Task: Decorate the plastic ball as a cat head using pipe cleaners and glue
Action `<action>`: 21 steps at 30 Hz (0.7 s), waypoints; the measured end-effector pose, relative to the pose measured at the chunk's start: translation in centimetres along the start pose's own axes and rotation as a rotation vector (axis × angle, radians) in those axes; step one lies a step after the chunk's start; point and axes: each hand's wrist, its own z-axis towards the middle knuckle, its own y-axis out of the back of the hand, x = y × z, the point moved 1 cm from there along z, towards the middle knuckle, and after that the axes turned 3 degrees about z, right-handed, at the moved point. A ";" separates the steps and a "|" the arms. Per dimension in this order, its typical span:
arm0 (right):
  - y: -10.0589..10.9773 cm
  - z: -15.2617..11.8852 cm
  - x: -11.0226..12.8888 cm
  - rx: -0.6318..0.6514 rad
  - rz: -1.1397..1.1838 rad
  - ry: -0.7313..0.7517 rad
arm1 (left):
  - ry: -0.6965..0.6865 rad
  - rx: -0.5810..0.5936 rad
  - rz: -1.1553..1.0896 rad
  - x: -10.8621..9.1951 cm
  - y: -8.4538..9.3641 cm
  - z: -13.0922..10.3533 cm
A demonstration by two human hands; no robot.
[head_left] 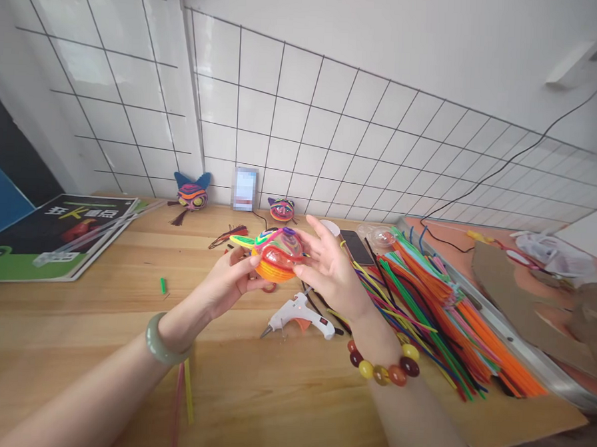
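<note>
A small colourful craft mask [277,254], orange at the bottom with a red-rimmed patch that looks clear and a green-yellow ear-like loop, is held up above the table. My left hand [230,274] pinches its left side between thumb and fingers. On the other side, my right hand [333,269] has its thumb and some fingers at the mask's right edge, with the index finger stretched upward. A white hot glue gun [298,313] lies on the tabletop just below, its nozzle pointing left. Part of a small reddish ring [269,287] shows under the mask.
Bundles of pipe cleaners [439,311] spread over the right side. Two finished cat masks [191,191] and a lit phone [245,189] lean against the tiled wall. Another phone [356,246] lies behind my right hand. A large book [52,237] is at left, torn cardboard [519,308] at right.
</note>
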 end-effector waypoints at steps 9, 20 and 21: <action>0.3 0.2 0.0 0.021 0.124 -0.023 | 0.122 0.084 -0.122 0.8 1.3 0.6; 0.5 0.5 -0.8 -0.004 -0.008 -0.015 | 0.180 0.035 -0.298 1.6 1.2 0.8; 0.4 0.6 -1.0 -0.015 -0.013 -0.009 | 0.183 0.025 -0.313 1.7 1.1 0.8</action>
